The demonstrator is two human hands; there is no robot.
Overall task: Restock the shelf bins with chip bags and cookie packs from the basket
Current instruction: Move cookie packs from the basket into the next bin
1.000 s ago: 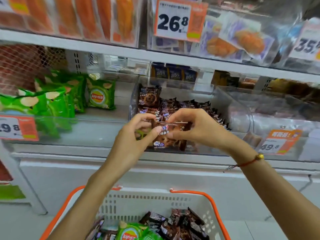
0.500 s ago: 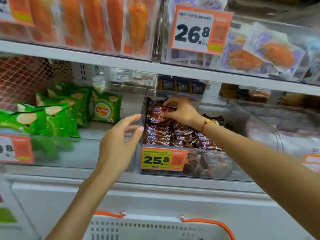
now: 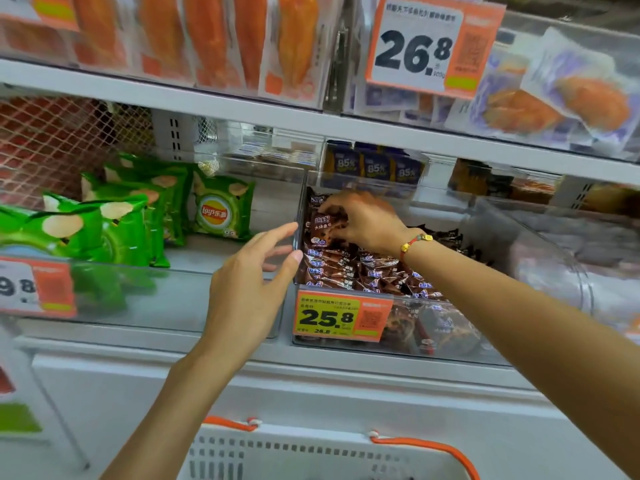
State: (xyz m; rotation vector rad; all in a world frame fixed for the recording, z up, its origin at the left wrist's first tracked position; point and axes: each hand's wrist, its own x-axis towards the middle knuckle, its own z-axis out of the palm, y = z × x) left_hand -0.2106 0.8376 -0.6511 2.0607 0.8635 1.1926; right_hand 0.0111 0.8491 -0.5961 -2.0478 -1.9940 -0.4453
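Observation:
A clear shelf bin (image 3: 460, 344) with a 25.8 price tag holds several brown cookie packs (image 3: 360, 268) in rows. My right hand (image 3: 360, 220) reaches to the back of that bin, its fingers curled round one brown cookie pack (image 3: 323, 225) standing at the rear. My left hand (image 3: 252, 275) hovers with fingers straight, its fingertips at the bin's left wall, holding nothing. In the clear bin to the left lie several green chip bags (image 3: 114, 220). Only the far rim of the white basket (image 3: 311, 452) with orange handles shows at the bottom; its contents are out of view.
The shelf above carries orange and purple packets and a 26.8 price tag (image 3: 426, 46). Blue boxes marked 85% (image 3: 375, 168) stand behind the cookie bin. Another clear bin (image 3: 554, 258) sits to the right. A white cabinet front (image 3: 311, 393) runs below the shelf.
A second ago both hands held a cookie pack together in front of the bin. The right hand has since carried it to the bin's back, and the left hand let go and moved beside the bin wall.

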